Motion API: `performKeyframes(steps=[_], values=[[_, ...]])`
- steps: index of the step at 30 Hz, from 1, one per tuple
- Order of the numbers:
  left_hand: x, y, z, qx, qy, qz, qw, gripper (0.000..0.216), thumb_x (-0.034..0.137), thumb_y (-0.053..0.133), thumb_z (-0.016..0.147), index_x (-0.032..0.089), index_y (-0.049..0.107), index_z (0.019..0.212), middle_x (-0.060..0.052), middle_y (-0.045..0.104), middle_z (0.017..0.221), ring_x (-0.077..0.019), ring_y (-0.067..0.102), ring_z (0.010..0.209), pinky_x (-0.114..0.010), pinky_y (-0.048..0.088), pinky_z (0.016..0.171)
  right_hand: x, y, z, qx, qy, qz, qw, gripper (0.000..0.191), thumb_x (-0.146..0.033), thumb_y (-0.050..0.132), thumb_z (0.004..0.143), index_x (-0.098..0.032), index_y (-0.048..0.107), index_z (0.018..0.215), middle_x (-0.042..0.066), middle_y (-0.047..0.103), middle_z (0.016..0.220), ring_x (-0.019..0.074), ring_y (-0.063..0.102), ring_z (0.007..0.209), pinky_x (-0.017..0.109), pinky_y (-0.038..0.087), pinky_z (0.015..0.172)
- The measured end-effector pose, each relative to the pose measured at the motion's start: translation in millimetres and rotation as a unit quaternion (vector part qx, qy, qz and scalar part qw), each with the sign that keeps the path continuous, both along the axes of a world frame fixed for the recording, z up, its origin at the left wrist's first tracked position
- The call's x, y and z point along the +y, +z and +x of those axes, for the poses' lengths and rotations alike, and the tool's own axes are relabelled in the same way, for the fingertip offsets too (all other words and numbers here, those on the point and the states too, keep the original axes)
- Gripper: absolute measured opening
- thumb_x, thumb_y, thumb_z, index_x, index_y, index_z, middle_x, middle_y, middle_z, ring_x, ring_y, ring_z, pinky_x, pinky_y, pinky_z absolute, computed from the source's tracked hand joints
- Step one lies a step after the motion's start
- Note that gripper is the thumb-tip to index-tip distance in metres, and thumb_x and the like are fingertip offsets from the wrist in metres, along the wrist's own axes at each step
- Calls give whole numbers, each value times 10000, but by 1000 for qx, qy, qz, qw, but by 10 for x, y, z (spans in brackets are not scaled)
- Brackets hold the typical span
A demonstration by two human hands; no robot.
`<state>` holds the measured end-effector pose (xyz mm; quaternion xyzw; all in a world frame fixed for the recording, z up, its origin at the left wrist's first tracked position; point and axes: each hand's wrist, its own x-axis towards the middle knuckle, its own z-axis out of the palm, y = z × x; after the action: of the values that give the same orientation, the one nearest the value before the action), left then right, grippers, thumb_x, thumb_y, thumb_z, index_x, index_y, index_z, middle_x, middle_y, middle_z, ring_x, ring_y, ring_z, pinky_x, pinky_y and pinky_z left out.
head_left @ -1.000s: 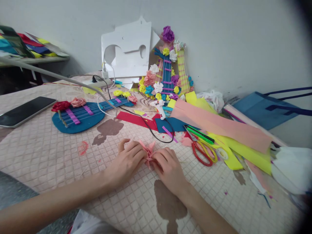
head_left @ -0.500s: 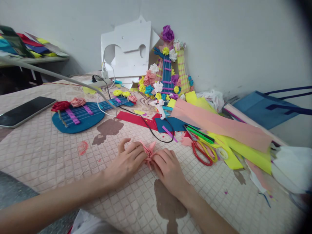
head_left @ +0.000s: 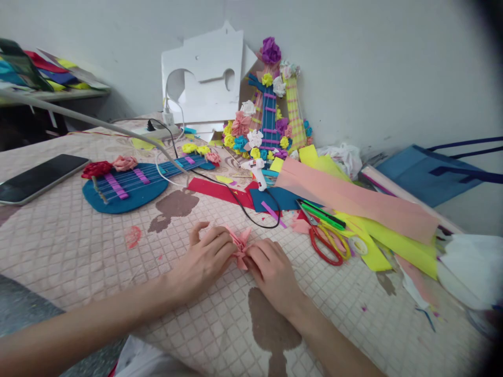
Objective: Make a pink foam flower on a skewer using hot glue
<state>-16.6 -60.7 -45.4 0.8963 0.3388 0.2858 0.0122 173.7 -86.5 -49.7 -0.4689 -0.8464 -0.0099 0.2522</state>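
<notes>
A small pink folded paper flower (head_left: 239, 245) lies on the checked tablecloth (head_left: 98, 251) in front of me. My left hand (head_left: 202, 262) pinches its left side with curled fingers. My right hand (head_left: 273, 269) is closed on its right side, and the fingertips of both hands meet at the paper. Only the flower's pointed upper petals show between the hands.
Red-handled scissors (head_left: 326, 243) and a green pen (head_left: 322, 214) lie to the right, beside pink and yellow paper sheets (head_left: 353, 201). A white glue gun (head_left: 257, 173) with a black cord, a blue paper guitar (head_left: 129, 183), a phone (head_left: 39, 178) and a flower-covered craft (head_left: 267, 120) lie farther back.
Both hands have stayed on the pink paper flower with only slight finger shifts. The view moved a little.
</notes>
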Motion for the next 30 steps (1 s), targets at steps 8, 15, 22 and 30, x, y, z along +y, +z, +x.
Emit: performKeyframes(steps=[8, 15, 22, 30], values=[[7, -9, 0, 3, -5, 3, 1000, 142, 154, 443, 934, 212, 573, 930, 4, 612, 883, -182, 499, 1024, -446, 146, 1038, -60, 105, -22, 74, -11, -7, 997, 227, -270, 440, 935, -187, 577, 774, 44, 568, 792, 189, 485, 799, 334, 393, 702], [7, 21, 17, -18, -2, -21, 1000, 169, 171, 421, 949, 213, 558, 859, 15, 609, 856, -174, 507, 979, -437, 146, 1029, -92, 35, -147, 33, -6, -2, 999, 152, -177, 523, 852, -182, 565, 706, 42, 563, 749, 201, 465, 806, 353, 375, 692], [18, -5, 7, 27, 5, -11, 1000, 239, 124, 342, 951, 202, 564, 907, -13, 598, 887, -185, 491, 989, -462, 150, 1021, -102, 0, -125, -20, 27, 22, 999, 169, -189, 521, 884, -192, 588, 729, 34, 577, 774, 193, 480, 818, 344, 367, 697], [29, -16, -5, 14, 1, -22, 1000, 195, 170, 384, 959, 198, 558, 876, -5, 607, 863, -184, 495, 984, -458, 150, 1009, -14, 42, -5, 77, -15, 1, 997, 93, -217, 515, 901, -200, 595, 857, 43, 580, 853, 201, 486, 850, 355, 389, 743]])
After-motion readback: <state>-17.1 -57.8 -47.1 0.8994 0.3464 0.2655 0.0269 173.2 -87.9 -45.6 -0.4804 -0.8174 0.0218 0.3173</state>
